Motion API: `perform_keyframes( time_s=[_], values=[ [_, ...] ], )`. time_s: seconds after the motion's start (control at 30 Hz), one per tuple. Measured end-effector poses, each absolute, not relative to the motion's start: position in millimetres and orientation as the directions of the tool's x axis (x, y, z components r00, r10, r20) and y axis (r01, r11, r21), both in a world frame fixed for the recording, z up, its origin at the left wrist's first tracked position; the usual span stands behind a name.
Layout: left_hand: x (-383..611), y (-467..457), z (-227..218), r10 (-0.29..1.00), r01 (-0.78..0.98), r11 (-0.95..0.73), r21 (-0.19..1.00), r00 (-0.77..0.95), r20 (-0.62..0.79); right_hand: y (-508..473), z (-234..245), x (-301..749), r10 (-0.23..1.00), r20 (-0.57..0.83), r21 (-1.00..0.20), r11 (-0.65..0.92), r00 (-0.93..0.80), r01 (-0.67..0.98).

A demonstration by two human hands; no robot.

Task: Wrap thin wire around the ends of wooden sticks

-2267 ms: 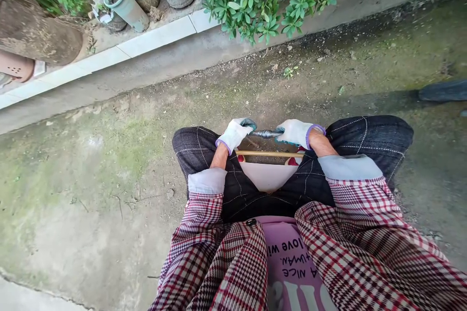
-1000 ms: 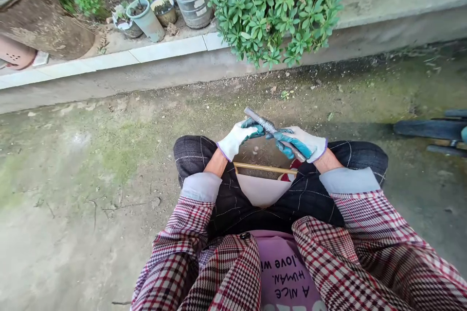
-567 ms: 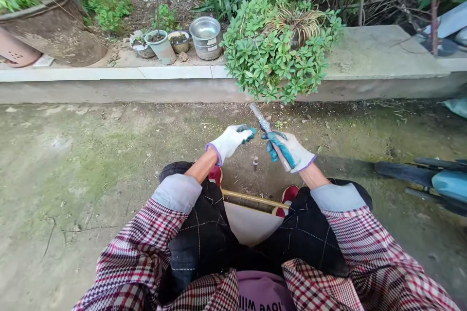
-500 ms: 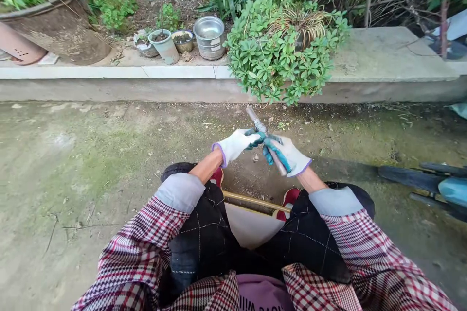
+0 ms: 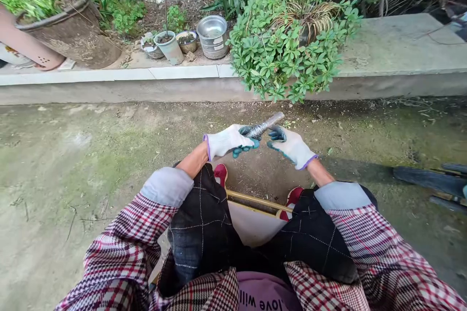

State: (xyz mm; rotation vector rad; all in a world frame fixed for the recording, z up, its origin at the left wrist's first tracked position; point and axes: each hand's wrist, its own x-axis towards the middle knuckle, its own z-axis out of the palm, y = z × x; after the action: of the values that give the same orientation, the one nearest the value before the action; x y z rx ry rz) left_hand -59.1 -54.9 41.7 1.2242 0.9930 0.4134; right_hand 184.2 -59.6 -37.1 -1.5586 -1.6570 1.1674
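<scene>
Just changed: metal rod (image 5: pixel 268 124) tipped from steep to nearly level, right hand (image 5: pixel 292 147) off it, left hand (image 5: pixel 228 142) alone on it; weight now carried on one side only.

Left hand: closed narrowly around the rod's ribbed part, in a white knit glove, teal rubber-coated fingers (image 5: pixel 246 145) curled under and around the metal.

Right hand: open and empty, in a matching glove, fingers loosely apart, just beside the rod without touching it.

Rod: grey, tightly ribbed along the middle, smooth and dull toward the raised tip at upper right; lower end hidden in the left fist.

Position: held nearly level between the hands, above bare dirt and out in front of the knees.

Things about: dark checked trousers (image 5: pixel 200 223), plaid jacket sleeve (image 5: pixel 124 248), red shoes (image 5: pixel 221 173), yellow stick (image 5: pixel 251 200) across a pale sheet (image 5: pixel 251 223).

Rest: dirt ground (image 5: pixel 109 155) with moss patches, concrete ledge (image 5: pixel 383 43), leafy plant (image 5: pixel 288 53), steel pail (image 5: pixel 212 36), small pots (image 5: pixel 168 48), large clay pot (image 5: pixel 69 34).
</scene>
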Motion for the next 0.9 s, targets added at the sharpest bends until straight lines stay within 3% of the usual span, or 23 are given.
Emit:
perform_keyframes(
  time_s=[0.23, 0.43, 0.53, 0.63, 0.7, 0.9],
  values=[
    [-68, -66, 50, 0.641, 0.447, 0.293, 0.845, 0.564, -0.521, -83, -54, 138, 0.931, -0.220, -0.745, 0.031, -0.290, 0.666],
    [-76, -61, 30, 0.754, 0.681, 0.156, 0.716, 0.386, -0.532, -103, -71, 121, 0.722, -0.416, -0.864, -0.126, -0.552, 0.486],
    [-87, -46, 16, 0.835, 0.876, 0.003, 0.482, 0.263, -0.483, -109, -74, 126, 0.703, -0.507, -0.812, -0.197, -0.498, 0.549],
    [-94, -38, -3, 0.871, 0.969, -0.228, 0.093, 0.246, -0.426, -110, -68, 133, 0.749, -0.464, -0.704, 0.012, -0.473, 0.710],
    [-93, -42, -15, 0.851, 0.951, -0.304, -0.047, 0.249, -0.462, -108, -60, 140, 0.775, -0.422, -0.620, 0.132, -0.470, 0.774],
    [-60, -88, -43, 0.641, 0.809, -0.588, 0.007, 0.471, -0.606, -89, -40, 169, 0.892, -0.329, -0.469, 0.132, -0.311, 0.873]
  ],
)
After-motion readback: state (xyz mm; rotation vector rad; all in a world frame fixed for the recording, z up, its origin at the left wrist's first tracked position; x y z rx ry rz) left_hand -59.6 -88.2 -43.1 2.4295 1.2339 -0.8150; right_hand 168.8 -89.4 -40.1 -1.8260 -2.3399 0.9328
